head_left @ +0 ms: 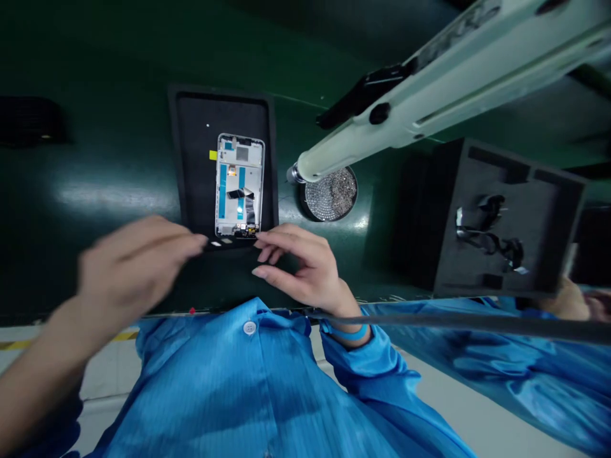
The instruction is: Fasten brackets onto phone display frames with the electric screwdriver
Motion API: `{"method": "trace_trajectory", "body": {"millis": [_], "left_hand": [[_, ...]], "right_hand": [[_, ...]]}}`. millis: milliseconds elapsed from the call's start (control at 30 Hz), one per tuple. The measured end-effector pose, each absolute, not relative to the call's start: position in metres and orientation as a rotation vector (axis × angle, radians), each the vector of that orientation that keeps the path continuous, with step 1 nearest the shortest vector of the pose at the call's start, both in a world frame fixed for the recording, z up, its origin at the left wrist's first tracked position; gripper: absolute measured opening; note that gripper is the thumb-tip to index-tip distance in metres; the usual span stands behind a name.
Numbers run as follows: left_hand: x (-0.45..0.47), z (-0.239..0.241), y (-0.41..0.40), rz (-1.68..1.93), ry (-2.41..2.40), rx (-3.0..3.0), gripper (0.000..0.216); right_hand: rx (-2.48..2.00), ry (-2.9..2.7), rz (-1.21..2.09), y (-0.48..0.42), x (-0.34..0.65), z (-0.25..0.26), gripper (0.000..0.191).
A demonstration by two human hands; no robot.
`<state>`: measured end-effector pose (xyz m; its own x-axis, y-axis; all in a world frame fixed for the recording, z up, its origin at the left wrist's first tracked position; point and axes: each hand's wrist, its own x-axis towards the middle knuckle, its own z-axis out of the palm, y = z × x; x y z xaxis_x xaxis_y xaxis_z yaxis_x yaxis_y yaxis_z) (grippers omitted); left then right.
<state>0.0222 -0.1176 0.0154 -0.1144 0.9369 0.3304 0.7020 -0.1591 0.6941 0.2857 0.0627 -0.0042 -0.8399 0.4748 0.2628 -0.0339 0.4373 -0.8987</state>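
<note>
A pale tool (410, 114) slants nearest the camera. An opened phone (255, 175), silvery with blue strips (223, 191), lies in a black tray (195, 184) on the green table (119, 172). The right hand (305, 261), loosely spread, is at its lower edge; the left hand (133, 257) is blurred, its grip impossible to tell. A dish (317, 197) of metal bits (344, 187) stands near; a co-worker's blue sleeve (539, 381) shows at right.

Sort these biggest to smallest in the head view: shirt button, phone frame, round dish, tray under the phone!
1. Tray under the phone
2. Phone frame
3. Round dish
4. Shirt button, easily tiniest
</note>
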Motion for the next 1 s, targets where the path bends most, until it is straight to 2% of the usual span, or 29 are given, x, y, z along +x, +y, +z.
{"method": "trace_trajectory", "body": {"millis": [100,200,333,433,500,633,767,933,1000], "left_hand": [[0.052,0.005,-0.096,1.082,1.72,2.008,0.025],[0.061,0.002,-0.078,0.977,1.892,1.919,0.019],[0.056,0.013,-0.071,1.001,2.039,1.627,0.015],[0.05,0.02,-0.072,1.054,1.854,1.187,0.014],[0.048,0.02,-0.072,1.033,1.774,1.057,0.018],[0.052,0.016,-0.071,1.036,1.953,1.35,0.016],[0.059,0.013,-0.068,0.955,2.045,1.623,0.011],[0.055,0.006,-0.063,0.924,2.009,1.813,0.03],[0.054,0.001,-0.062,0.88,2.0,1.932,0.031]], "right_hand": [[-0.351,-2.241,1.324,0.062,0.281,-0.006,0.022],[-0.457,-2.325,1.154,0.069,0.276,-0.008,0.011],[-0.487,-2.348,1.027,0.078,0.271,-0.007,0.01],[-0.402,-2.34,0.903,0.082,0.272,-0.006,0.012],[-0.38,-2.346,0.968,0.083,0.273,-0.005,0.012],[-0.463,-2.252,1.372,0.083,0.274,-0.004,0.025],[-0.583,-2.36,1.244,0.085,0.27,-0.004,0.015],[-0.571,-2.481,1.167,0.093,0.266,-0.003,0.02],[-0.562,-2.513,1.161,0.095,0.265,-0.003,0.019]]}}
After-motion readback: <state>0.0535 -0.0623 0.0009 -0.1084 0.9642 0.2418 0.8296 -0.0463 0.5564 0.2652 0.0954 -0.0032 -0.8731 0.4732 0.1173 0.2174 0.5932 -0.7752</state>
